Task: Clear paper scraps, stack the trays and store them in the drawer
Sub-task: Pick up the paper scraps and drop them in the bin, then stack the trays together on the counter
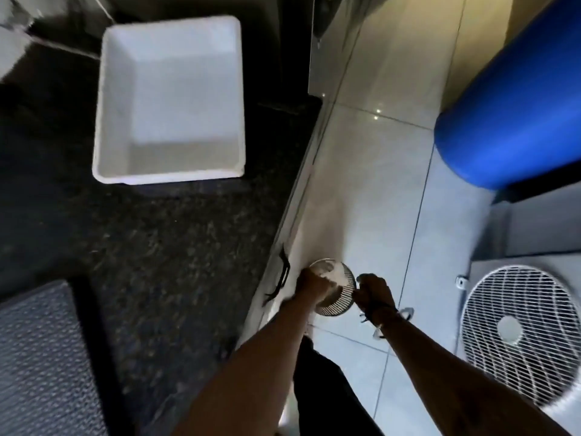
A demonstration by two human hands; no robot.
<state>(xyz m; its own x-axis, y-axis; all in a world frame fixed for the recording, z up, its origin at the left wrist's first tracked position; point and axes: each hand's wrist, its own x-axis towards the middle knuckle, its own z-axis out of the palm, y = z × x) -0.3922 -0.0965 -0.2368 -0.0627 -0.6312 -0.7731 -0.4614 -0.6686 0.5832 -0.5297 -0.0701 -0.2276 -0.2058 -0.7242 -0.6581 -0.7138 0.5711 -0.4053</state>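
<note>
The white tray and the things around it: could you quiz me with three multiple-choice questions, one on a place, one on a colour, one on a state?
1. Where does the white tray sit?
A. on the dark stone counter
B. on the tiled floor
C. on the fan grille

2. What colour is the big barrel on the right?
A. red
B. blue
C. green

3. How is the tray right now?
A. full of paper scraps
B. upside down
C. upright and empty

Answers: 1 A, the speckled counter shows all round it. 2 B, its curved side is plainly blue. 3 C, its bare white bottom is visible.
</note>
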